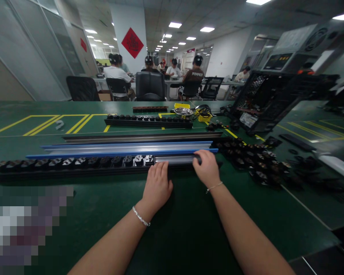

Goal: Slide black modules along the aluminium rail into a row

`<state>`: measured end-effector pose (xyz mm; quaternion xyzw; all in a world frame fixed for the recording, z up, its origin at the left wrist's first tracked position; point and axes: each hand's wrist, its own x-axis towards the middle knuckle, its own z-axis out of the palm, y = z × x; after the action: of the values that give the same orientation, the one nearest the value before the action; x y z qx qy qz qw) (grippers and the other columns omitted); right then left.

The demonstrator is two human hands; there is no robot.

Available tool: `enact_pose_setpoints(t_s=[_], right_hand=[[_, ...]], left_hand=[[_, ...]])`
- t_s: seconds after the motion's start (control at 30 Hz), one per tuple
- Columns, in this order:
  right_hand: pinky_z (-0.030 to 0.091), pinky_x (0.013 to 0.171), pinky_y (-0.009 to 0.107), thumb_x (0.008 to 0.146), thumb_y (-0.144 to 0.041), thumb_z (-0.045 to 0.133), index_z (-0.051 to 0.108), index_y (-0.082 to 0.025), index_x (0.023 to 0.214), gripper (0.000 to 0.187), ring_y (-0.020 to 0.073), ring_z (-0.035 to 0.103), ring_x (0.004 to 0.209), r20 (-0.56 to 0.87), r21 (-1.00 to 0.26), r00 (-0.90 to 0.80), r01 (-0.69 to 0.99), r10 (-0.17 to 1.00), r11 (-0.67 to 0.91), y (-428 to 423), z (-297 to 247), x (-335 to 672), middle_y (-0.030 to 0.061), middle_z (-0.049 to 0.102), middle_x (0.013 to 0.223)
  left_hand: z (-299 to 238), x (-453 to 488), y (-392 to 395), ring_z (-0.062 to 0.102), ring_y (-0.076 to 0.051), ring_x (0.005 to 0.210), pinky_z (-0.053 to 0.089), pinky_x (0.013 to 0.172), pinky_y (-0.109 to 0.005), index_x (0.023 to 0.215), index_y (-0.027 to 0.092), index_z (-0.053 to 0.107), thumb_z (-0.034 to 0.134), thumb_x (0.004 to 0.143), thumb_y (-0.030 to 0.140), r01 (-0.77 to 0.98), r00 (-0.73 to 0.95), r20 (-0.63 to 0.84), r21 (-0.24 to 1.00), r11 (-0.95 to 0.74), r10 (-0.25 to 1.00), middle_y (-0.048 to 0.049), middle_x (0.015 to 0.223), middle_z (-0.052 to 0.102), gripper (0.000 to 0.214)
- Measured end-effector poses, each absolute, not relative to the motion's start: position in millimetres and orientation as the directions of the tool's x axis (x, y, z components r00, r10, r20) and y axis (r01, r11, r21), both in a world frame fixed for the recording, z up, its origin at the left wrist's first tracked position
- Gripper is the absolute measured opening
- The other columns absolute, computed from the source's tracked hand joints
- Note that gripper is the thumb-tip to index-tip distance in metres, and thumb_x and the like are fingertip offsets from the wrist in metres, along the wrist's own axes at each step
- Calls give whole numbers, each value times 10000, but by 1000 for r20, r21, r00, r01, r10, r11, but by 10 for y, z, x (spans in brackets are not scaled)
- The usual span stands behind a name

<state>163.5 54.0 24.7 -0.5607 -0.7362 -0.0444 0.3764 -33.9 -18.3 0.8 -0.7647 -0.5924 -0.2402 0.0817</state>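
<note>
A long black rail lies across the green table in front of me. A row of small black parts with shiny tops fills its left stretch, and its right stretch shows a bare silvery channel. My left hand rests its fingers over the rail's near edge beside the last part in the row, the thumb apart. At the rail's right end, my right hand has curled fingers around a small black part, mostly hidden. Just behind lies a blue-edged silvery rail.
Loose black parts are heaped to the right. Farther back lie a dark rail, another filled rail, a metal dish and an open computer case. People sit at desks beyond the table.
</note>
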Motion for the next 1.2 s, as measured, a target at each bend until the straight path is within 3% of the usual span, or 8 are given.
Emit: enact_pose_setpoints(t_s=[0.1,0.2,0.37,0.47,1.2], right_hand=[[383,984,371,810,-197,468,642,-137,991,258,223,531,1034,578,-351,-283,761,765,546,482,180,1189,114,649,1051],[369,1006,365,832,-235,484,628,-134,1070,296,219,526,1082,535,-397,-331,713,777,578,463,150,842,108,642,1117],[384,969,368,842,-392,533,587,-147,1180,421,227,520,1115,416,-478,-284,740,864,474,469,196,285,108,620,1195],[393,931,368,850,-380,534,611,-200,1138,348,222,532,1088,379,-477,-257,769,889,425,442,228,66,75,633,1180],[390,890,371,832,-277,489,629,-173,1053,281,244,513,1014,429,-438,-146,829,891,347,427,173,125,102,646,1068]], left_hand=[[40,-532,-231,463,-280,1215,388,1051,-422,1295,55,430,503,797,206,949,199,485,123,-291,851,-190,1252,537,526],[30,-767,-296,485,-290,1175,399,1030,-447,1260,68,456,488,801,194,962,192,506,70,-263,841,-187,1217,554,476],[-29,-939,-328,466,-320,1194,347,1052,-495,1244,20,455,483,810,216,986,114,544,42,-163,831,-219,1231,538,476],[-52,-931,-306,480,-325,1186,344,1039,-527,1242,40,456,488,802,220,987,88,551,62,-146,830,-217,1219,555,477],[-21,-920,-287,462,-310,1194,326,1050,-509,1257,94,468,501,767,204,983,77,515,104,-151,854,-180,1249,547,504]])
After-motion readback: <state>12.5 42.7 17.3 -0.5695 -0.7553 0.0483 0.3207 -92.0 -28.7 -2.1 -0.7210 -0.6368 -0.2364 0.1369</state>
